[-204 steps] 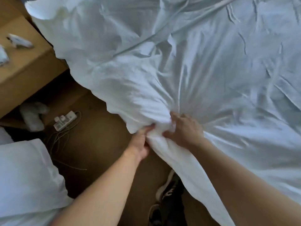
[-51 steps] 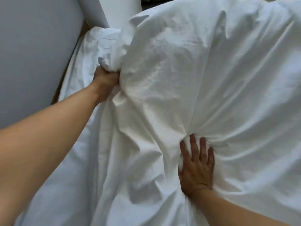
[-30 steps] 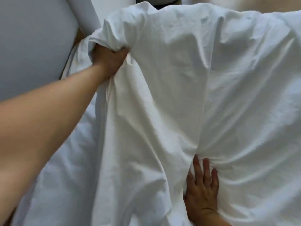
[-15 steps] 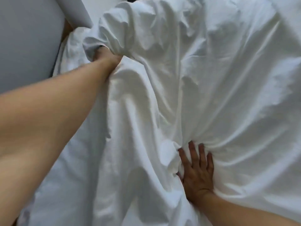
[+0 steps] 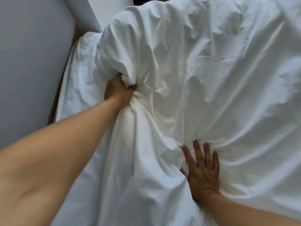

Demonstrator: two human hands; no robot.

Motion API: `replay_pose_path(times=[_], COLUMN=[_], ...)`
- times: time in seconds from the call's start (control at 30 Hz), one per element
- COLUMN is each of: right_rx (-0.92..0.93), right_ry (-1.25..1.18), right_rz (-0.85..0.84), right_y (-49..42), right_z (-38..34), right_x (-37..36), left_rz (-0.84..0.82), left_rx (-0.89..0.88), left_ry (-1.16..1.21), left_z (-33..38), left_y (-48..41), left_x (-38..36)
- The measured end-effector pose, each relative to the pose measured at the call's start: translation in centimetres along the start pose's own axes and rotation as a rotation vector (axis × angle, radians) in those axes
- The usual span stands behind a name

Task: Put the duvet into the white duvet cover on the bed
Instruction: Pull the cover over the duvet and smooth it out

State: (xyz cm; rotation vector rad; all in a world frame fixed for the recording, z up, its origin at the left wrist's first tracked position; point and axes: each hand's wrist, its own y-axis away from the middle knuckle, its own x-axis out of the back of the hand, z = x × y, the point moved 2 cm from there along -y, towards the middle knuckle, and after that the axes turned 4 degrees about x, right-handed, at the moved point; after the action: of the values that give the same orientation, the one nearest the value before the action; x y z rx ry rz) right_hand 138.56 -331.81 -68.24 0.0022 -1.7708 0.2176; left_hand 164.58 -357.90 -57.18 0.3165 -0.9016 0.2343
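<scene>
Where the white duvet cover (image 5: 203, 82) lies in one big crumpled heap on the bed (image 5: 76, 88), two bare hands are on it, one at each side. There is one cover, and it fills most of the view. It is puffy near its top left corner, but everything is white, so I cannot tell the duvet apart from the cover. The left hand (image 5: 118, 92) is far out, at the end of a long bare arm. It is clamped tight on a bunch of the cover, just under the puffy corner, and folds run out from that fist. Most of that hand is hidden in the cloth. The right hand (image 5: 202, 173) is nearer, low in the view. Its four fingers (image 5: 206, 152) are straight and a little apart, laid flat on the cover and pressing it, so the cloth makes a dent with wrinkles fanning out. Its thumb sits at the edge of a fold. Beside the bed on the left there is one grey wall (image 5: 29, 62), with a thin brown strip (image 5: 54, 103) between them. One white panel (image 5: 107, 10) stands at the top.
</scene>
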Motion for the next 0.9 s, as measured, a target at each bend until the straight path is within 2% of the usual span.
replay_pose_path(times=[0.1,0.13,0.17,0.23,0.27,0.3,0.37,0.4,0.43,0.6,0.73,0.8,0.9], right_rx=[0.031,0.039,0.039,0.031,0.031,0.032,0.038,0.037,0.032,-0.014,-0.056,-0.056,-0.079], right_ry=[-0.015,-0.012,-0.010,-0.006,0.017,0.032,0.012,-0.007,-0.013,0.002,0.015,0.000,-0.014], right_rz=[-0.009,-0.006,-0.010,-0.015,-0.026,-0.040,-0.022,0.002,0.007,-0.037,-0.229,-0.339,-0.465], right_y=[0.3,0.3,0.2,0.2,0.3,0.3,0.2,0.0,0.0,-0.6,1.5,2.8,5.1], right_z=[-0.2,-0.1,0.3,0.5,0.4,0.2,0.2,0.2,0.0,-1.0,-1.0,0.7,4.6], right_x=[-0.5,-0.8,-1.0,-1.3,-1.4,-1.3,-1.0,-0.9,-0.8,1.1,4.0,5.5,8.6], left_rz=[0.154,0.208,0.283,0.341,0.229,0.021,-0.386,-0.524,-0.575,-0.452,-0.552,-0.578,-0.529], left_rx=[0.189,0.194,0.104,-0.241,-0.410,-0.521,-0.546,-0.513,-0.488,-0.471,-0.335,-0.295,-0.270], left_ry=[-0.060,-0.070,-0.089,-0.115,-0.156,-0.231,-0.535,-0.641,-0.698,-0.691,-0.720,-0.685,-0.555], left_z=[1.5,2.7,3.6,4.1,3.5,2.2,-2.5,-5.5,-7.7,-8.8,-7.1,-5.1,-2.3], left_y=[3.5,5.1,7.1,13.9,19.1,25.0,33.2,34.4,34.4,32.5,34.8,37.6,45.2], left_x=[-2.0,-1.7,-1.1,-0.8,-1.5,-2.2,-3.9,-4.8,-5.1,-5.9,-5.1,-5.1,-6.7])
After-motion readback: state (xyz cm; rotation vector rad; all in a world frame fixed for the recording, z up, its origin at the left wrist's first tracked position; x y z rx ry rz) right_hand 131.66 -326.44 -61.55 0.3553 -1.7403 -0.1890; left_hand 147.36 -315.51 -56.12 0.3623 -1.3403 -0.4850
